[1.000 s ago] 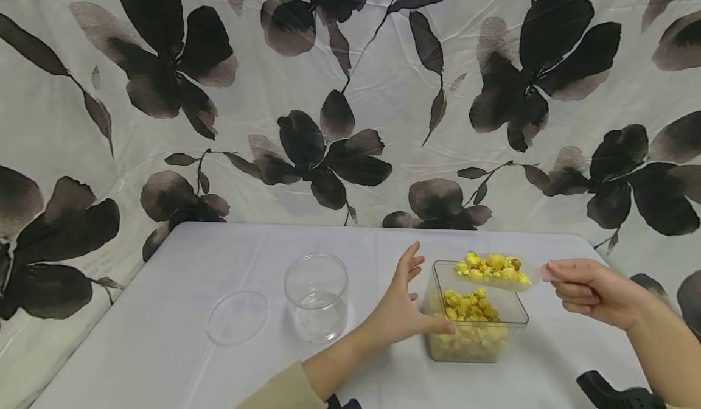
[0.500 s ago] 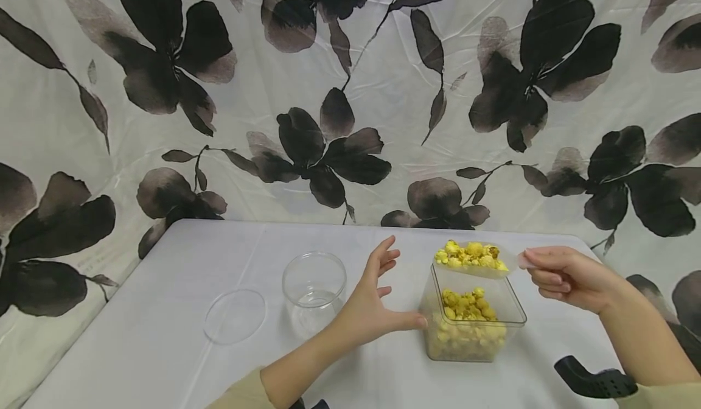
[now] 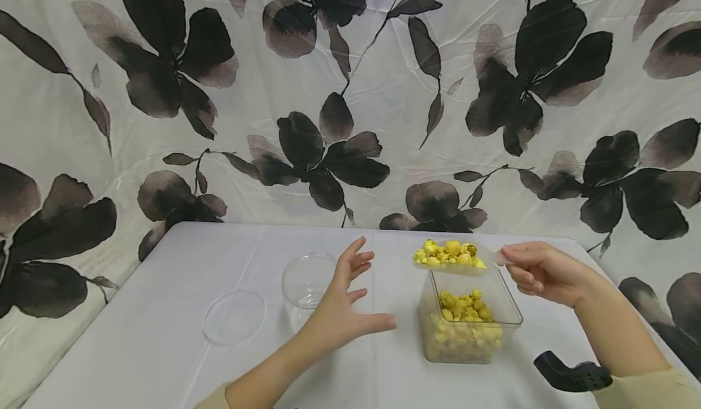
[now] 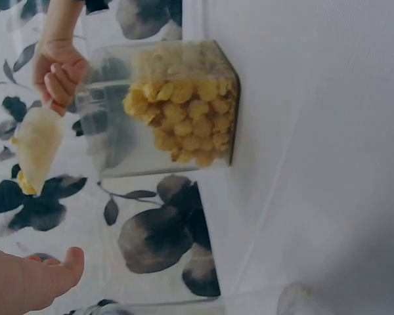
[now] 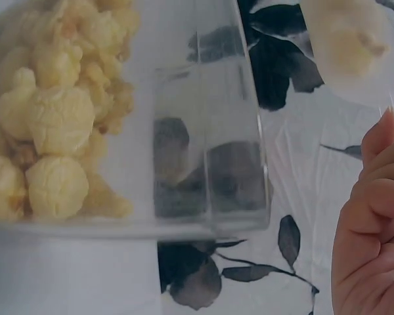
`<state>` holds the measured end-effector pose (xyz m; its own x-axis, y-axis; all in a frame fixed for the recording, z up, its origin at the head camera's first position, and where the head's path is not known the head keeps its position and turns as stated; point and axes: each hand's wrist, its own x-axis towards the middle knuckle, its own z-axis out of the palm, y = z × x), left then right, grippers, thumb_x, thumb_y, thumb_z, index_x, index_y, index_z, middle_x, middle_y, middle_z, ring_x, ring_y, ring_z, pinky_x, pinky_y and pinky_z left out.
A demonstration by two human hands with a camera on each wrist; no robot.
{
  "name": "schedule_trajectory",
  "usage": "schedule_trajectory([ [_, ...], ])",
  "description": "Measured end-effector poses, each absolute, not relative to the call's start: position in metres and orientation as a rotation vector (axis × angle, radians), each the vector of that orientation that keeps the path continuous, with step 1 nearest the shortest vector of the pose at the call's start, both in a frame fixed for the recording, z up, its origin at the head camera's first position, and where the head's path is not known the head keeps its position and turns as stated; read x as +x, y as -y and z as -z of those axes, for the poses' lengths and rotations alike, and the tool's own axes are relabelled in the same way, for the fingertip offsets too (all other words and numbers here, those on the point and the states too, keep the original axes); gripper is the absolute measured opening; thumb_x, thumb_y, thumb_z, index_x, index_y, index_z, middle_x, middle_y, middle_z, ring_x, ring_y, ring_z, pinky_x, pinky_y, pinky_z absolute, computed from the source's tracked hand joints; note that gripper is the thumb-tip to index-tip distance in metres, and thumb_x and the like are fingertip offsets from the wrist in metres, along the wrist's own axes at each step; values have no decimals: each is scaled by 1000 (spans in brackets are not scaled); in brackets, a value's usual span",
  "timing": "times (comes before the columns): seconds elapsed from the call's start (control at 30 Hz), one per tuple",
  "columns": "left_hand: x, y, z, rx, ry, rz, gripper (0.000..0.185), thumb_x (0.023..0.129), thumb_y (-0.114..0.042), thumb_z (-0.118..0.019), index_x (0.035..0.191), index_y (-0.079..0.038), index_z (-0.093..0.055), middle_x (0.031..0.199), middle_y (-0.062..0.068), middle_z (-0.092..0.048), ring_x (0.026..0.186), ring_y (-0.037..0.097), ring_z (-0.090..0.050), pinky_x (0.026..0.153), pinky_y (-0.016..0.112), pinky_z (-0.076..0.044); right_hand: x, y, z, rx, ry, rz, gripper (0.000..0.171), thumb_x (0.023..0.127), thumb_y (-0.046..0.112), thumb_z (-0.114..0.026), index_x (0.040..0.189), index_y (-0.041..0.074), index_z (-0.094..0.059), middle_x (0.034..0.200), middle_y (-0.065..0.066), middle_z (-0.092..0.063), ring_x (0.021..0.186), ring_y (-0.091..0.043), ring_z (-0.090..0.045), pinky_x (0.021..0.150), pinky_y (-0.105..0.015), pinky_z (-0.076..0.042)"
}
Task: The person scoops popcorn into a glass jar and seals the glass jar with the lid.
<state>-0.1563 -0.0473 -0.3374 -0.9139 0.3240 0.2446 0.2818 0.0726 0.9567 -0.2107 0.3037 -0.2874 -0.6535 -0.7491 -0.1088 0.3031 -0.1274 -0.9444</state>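
Observation:
My right hand [image 3: 547,272] pinches the handle of a translucent scoop [image 3: 454,268] heaped with yellow popcorn [image 3: 446,252]. The scoop hangs above the back rim of a clear square container [image 3: 509,302], which holds more popcorn [image 3: 465,330]. With fingers spread and thumb out, my left hand [image 3: 336,311] is in the air, apart from the container. Behind that hand stands a clear round jar [image 3: 298,284], partly hidden by it; no popcorn shows in the visible part. In the left wrist view the scoop [image 4: 38,147] appears beside the container [image 4: 118,131].
A clear round lid [image 3: 234,318] lies flat on the white table [image 3: 137,336], left of the jar. A floral curtain [image 3: 350,62] hangs behind the table's back edge. A black curved device [image 3: 572,372] sits by the right wrist.
The loaded scoop has moved left with my right hand, from over the container toward its back left. My left hand has drawn away from the container, leftward to in front of the jar.

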Motion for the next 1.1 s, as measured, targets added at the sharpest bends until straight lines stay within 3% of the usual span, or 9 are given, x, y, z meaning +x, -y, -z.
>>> schedule_trajectory([
  [0.13,-154,59,332,613,-2312,-2041,110,65,-15,-86,146,-36,-14,143,-4,-31,134,15,-27,103,45,-33,-212,-298,286,-517,-1437,1866,37,103,13,-32,102,8,-69,67,7,-60,59,-3,-55,55,-16,-42],
  [0.4,-150,84,332,639,-2404,-2051,106,65,-12,-85,145,-35,-19,143,-2,-32,134,16,-26,103,46,-33,-217,-282,280,-479,-1481,1880,32,102,15,-37,98,8,-68,65,6,-59,56,-2,-53,53,-15,-42],
  [0.67,-149,109,336,567,-2573,-2203,92,66,2,-81,141,-20,-32,132,0,-44,125,11,-39,92,18,-38,-219,-264,278,-456,-1520,1868,29,101,17,-42,95,10,-69,64,7,-57,56,-1,-52,52,-15,-41],
  [0.73,-151,116,339,484,-2634,-2183,91,67,0,-82,140,-20,-33,132,-2,-44,125,10,-38,93,21,-37,-220,-259,278,-446,-1553,1854,28,100,18,-43,94,10,-69,63,7,-56,55,-1,-51,51,-16,-40],
  [0.93,-156,129,347,327,-2759,-1966,98,65,-16,-86,143,-26,-28,142,2,-35,134,20,-24,100,45,-27,-224,-241,273,-426,-1619,1819,27,100,19,-44,90,12,-68,59,8,-54,50,-2,-48,50,-17,-37],
  [1.1,-163,135,358,319,-2730,-1854,107,63,-20,-87,147,-25,-20,146,8,-29,136,28,-21,101,53,-28,-229,-227,275,-440,-1596,1804,25,99,20,-46,90,11,-68,58,7,-55,49,-2,-49,49,-17,-36],
])
